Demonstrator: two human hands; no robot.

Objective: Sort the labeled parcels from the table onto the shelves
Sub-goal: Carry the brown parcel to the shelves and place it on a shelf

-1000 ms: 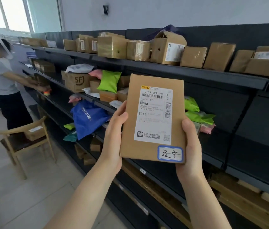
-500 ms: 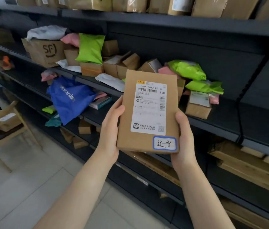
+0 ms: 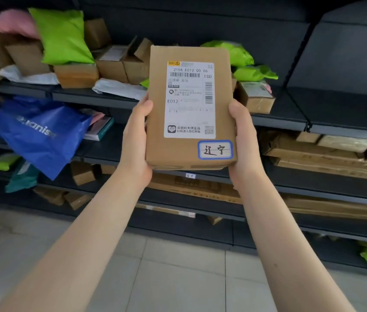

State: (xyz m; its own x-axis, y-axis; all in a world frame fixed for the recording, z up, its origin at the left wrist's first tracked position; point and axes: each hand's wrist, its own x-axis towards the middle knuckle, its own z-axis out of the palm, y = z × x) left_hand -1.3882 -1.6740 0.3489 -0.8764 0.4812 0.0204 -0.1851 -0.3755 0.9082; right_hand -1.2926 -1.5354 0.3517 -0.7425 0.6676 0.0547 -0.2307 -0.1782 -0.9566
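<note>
Upright, brown parcel (image 3: 190, 106) — white shipping label, blue-bordered handwritten tag.

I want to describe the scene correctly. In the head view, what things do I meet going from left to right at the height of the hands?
blue bag → left hand → cardboard parcel → right hand → flat cardboard boxes

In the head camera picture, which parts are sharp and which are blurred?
Head view: the held parcel and both hands, left and right, are sharp; the label's small print stays unreadable; the blue bag and parcels at the left edge are smeared; shelf lines bend toward the edges.
</note>
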